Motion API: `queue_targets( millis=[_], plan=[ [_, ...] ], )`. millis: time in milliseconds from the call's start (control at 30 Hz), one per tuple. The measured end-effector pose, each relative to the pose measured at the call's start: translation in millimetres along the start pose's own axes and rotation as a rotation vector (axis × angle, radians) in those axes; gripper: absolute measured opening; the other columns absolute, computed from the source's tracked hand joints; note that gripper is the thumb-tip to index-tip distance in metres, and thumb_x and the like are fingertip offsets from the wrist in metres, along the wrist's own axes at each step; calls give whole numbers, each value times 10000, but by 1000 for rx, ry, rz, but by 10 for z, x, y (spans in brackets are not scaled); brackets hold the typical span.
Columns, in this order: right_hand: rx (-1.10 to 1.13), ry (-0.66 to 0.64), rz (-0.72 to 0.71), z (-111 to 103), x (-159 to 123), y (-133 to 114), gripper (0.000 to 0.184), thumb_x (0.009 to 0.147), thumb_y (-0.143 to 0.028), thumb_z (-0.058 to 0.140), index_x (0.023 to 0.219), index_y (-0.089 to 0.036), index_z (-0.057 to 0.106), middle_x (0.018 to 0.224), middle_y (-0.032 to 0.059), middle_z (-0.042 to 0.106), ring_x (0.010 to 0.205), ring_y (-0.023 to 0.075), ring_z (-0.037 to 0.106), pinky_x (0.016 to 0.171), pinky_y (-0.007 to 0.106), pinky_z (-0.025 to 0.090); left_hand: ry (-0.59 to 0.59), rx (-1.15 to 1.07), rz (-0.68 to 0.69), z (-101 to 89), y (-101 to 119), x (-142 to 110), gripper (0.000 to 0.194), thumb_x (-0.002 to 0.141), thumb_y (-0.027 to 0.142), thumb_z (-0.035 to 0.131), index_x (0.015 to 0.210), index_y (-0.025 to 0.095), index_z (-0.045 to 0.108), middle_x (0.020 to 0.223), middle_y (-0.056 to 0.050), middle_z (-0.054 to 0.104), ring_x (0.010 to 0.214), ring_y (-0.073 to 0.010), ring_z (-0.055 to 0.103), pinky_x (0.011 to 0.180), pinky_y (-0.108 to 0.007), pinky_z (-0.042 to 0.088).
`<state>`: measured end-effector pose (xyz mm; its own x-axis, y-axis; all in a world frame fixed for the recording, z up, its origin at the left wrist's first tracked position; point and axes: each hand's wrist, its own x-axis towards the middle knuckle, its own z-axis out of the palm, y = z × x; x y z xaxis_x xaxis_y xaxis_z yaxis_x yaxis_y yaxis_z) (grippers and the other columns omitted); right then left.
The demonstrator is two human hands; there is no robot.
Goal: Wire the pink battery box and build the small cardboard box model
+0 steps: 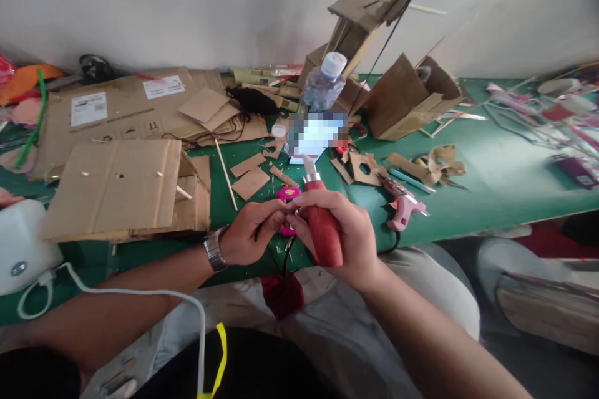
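My right hand [339, 234] is wrapped round the red wooden handle of a knife [322, 224], its short blade pointing up and away. My left hand [250, 238], with a metal watch on the wrist, pinches a small pink object [286, 194] with a black cord hanging from it. Both hands meet just in front of the green table edge, above my lap.
The green table [486, 181] carries cardboard sheets [116, 187], cardboard scraps, wooden sticks, a water bottle [322, 84], a cardboard model [374, 12] and a pink glue gun [403, 209]. A white device [21, 243] with a cable sits at the left.
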<state>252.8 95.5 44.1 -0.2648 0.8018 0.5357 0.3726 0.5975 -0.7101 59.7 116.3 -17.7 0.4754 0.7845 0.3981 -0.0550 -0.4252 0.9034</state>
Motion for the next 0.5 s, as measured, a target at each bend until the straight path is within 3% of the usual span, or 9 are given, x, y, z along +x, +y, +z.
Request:
queue_targets(
  millis=[200, 333, 500],
  plan=[
    [-90, -43, -123, -76, -37, 51, 328, 968, -88, 711, 1241, -268, 692, 1048, 28, 777, 871, 160, 764, 737, 257, 609, -17, -340, -192, 28, -50, -22, 487, 1096, 532, 438, 791, 177, 571, 690, 3, 509, 608, -113, 456, 551, -255, 382],
    [-115, -118, -132, -102, -52, 86, 308, 990, -59, 662, 1222, -258, 697, 1060, 43, 781, 901, 174, 774, 749, 272, 612, -31, -547, -343, 50, -75, -28, 417, 1055, 467, 582, 762, 171, 578, 645, 23, 456, 573, -98, 397, 517, -249, 307],
    [20, -53, -122, -86, -65, 91, 357, 944, -96, 753, 1255, -243, 656, 1172, 69, 780, 984, 189, 789, 838, 293, 644, 98, -561, -334, 51, -82, -21, 404, 1036, 436, 630, 737, 167, 591, 633, 27, 468, 557, -87, 400, 512, -246, 291]
  ],
)
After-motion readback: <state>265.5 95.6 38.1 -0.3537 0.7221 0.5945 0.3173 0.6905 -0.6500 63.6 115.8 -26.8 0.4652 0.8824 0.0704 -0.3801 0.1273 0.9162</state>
